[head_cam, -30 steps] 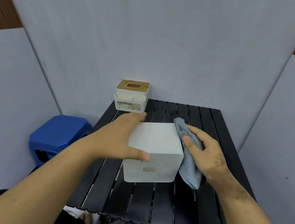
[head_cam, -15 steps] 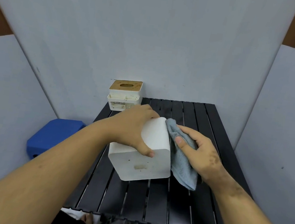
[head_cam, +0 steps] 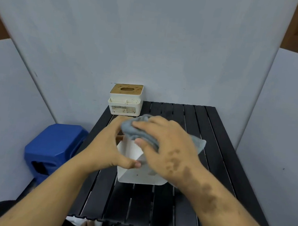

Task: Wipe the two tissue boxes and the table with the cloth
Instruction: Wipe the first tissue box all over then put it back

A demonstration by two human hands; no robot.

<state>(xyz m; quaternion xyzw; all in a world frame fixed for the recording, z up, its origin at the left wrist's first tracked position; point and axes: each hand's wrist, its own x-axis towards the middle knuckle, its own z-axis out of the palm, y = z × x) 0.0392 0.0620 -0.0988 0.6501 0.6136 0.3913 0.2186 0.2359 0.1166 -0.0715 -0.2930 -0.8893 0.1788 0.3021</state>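
Left hand point(head_cam: 108, 149) grips the smooth white plastic tissue box point(head_cam: 137, 171) on the slatted black worktop point(head_cam: 216, 140); right hand point(head_cam: 166, 147) clutches the crumpled grey cloth point(head_cam: 138, 130) against its top.

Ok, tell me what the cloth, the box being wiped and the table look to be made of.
Cloth: soft grey fabric, likely microfibre; it bunches and folds under the right hand.
White tissue box: smooth, matte plastic by the look, with rounded moulded corners; the left hand steadies it.
Table: black slats with a slight sheen, metal or coated wood, unclear.
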